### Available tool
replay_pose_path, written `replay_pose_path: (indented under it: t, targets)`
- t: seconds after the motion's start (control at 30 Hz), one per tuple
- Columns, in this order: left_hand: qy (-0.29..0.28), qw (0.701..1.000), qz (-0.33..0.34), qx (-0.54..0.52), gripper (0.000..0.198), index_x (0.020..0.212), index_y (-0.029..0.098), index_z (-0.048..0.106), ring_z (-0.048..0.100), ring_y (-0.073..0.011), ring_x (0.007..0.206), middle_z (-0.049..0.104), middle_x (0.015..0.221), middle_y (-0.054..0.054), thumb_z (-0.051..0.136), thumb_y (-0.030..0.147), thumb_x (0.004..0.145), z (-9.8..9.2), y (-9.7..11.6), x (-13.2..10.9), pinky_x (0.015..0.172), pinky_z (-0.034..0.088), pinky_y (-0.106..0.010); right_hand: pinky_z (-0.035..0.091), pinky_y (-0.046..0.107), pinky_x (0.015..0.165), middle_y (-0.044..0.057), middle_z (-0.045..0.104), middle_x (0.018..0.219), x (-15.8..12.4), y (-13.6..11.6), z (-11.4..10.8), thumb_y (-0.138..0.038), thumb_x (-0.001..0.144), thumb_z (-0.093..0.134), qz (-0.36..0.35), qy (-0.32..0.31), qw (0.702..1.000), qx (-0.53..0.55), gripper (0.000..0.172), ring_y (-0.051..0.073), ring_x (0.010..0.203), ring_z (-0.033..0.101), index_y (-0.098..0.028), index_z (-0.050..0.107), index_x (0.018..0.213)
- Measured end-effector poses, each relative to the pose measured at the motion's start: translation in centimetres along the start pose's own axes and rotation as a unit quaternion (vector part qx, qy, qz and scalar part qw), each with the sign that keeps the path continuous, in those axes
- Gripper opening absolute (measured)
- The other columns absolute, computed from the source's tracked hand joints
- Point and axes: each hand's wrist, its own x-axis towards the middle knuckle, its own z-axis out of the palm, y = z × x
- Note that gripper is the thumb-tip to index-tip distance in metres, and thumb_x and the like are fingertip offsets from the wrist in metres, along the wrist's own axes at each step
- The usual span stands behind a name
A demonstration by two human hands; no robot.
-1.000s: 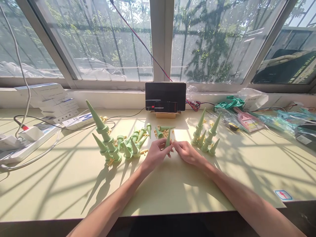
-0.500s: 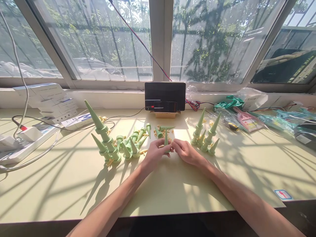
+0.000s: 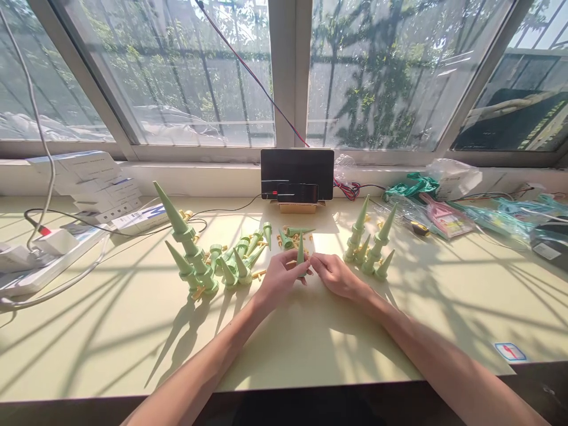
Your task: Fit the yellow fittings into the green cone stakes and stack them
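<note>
My left hand (image 3: 279,279) grips a small green cone spike (image 3: 300,251) near its base, tip pointing up. My right hand (image 3: 333,274) pinches at the same cone's base from the right; what its fingertips hold there is too small to make out. Both hands meet just above the pale yellow table (image 3: 284,337). Left of them stand stacked green cones (image 3: 189,242) and a loose heap of green cones with small yellow pieces (image 3: 248,245). To the right stands a group of upright stacked cones (image 3: 370,242).
A black phone on a wooden stand (image 3: 297,177) leans at the window sill behind. A power strip with cables (image 3: 48,245) and paper boxes (image 3: 93,180) lie far left. Plastic bags and green packaging (image 3: 444,210) crowd the back right. A sticker (image 3: 510,351) sits near the right front edge.
The cone between my hands has turned from leaning right to nearly upright. Both hands stayed in place, with only small finger movements at its base.
</note>
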Motion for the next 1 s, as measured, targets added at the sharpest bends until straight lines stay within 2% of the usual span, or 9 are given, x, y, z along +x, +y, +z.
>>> replay_pose_path:
  t: [0.27, 0.53, 1.0]
  targets:
    - [0.003, 0.997, 0.05, 0.065, 0.02, 0.091, 0.015, 0.071, 0.063, -0.0166, 0.076, 0.065, 0.09, -0.007, 0.07, 0.03, 0.079, 0.1, -0.17, 0.07, 0.053, 0.053, -0.024, 0.03, 0.026, 0.057, -0.004, 0.039, 0.056, 0.05, -0.38, 0.06, -0.033, 0.099, 0.034, 0.038, 0.003, 0.999, 0.025, 0.036, 0.012, 0.057, 0.036, -0.019, 0.048, 0.07]
    - [0.004, 0.99, 0.083, 0.112, 0.016, 0.093, 0.017, 0.071, 0.063, -0.0172, 0.08, 0.063, 0.085, -0.005, 0.065, 0.029, 0.083, 0.04, -0.43, 0.05, 0.053, 0.055, -0.024, 0.026, 0.024, 0.05, -0.006, 0.036, 0.051, 0.05, -0.01, 0.23, -0.039, 0.1, 0.034, 0.084, -0.011, 0.994, 0.075, 0.038, 0.01, 0.049, 0.032, -0.02, 0.043, 0.069]
    - [0.004, 0.989, 0.087, 0.119, 0.018, 0.095, 0.017, 0.071, 0.063, -0.0173, 0.079, 0.064, 0.085, -0.005, 0.065, 0.03, 0.083, 0.08, -0.49, -0.06, 0.054, 0.055, -0.024, 0.023, 0.026, 0.045, -0.006, 0.029, 0.052, 0.0, 0.42, 0.43, -0.056, 0.098, 0.037, 0.097, -0.014, 0.985, 0.145, 0.048, 0.01, 0.048, 0.024, -0.022, 0.036, 0.065]
